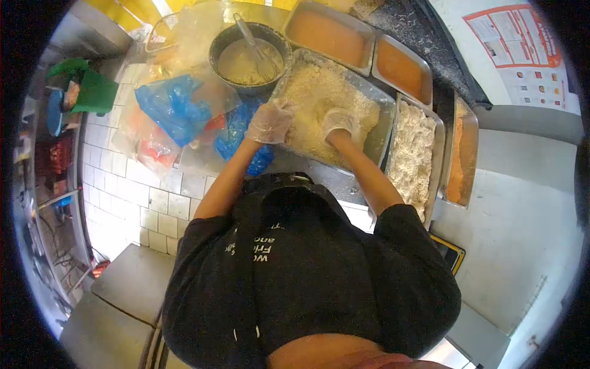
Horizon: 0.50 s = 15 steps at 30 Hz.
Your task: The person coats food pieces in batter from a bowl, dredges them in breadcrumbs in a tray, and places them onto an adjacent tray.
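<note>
A deep metal tray (384,132) holds pale yellow crumbs (316,86). My left hand (269,123), in a clear plastic glove, rests at the tray's left edge; its fingers are too blurred to make out. Pushed into the crumbs near the middle of the tray is my gloved right hand (339,125), its fingertips hidden in them. Behind my left hand stands a dark pot (216,55) of pale batter, with a metal whisk (249,37) leaning in it.
Trays of orange liquid (332,40), (399,71) stand behind. A tray of floury coated pieces (413,154) and a narrow tray of orange powder (458,160) are at the right. Blue plastic bags (175,104) lie left. Shelves line the far left.
</note>
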### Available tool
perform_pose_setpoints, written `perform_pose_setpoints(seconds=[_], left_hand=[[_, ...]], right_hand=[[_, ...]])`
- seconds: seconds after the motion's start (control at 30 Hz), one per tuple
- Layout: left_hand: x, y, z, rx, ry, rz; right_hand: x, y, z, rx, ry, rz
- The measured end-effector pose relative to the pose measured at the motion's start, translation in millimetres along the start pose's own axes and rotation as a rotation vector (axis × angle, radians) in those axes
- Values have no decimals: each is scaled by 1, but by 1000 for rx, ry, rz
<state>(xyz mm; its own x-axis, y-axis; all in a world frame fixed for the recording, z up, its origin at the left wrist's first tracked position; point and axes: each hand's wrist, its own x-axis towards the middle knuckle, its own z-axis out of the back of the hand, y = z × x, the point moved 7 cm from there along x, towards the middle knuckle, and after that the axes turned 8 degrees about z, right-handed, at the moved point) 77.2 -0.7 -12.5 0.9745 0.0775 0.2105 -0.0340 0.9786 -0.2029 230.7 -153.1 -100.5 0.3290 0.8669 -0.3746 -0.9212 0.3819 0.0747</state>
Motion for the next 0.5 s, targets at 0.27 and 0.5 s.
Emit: perform_pose_setpoints(seconds=[0.27,0.5], left_hand=[[1,1,3,-45,57,116],[-2,-6,28,-102,-177,-22]], right_hand=[[-79,-51,-10,584,143,-5],[-78,-54,9,492,114,-54]])
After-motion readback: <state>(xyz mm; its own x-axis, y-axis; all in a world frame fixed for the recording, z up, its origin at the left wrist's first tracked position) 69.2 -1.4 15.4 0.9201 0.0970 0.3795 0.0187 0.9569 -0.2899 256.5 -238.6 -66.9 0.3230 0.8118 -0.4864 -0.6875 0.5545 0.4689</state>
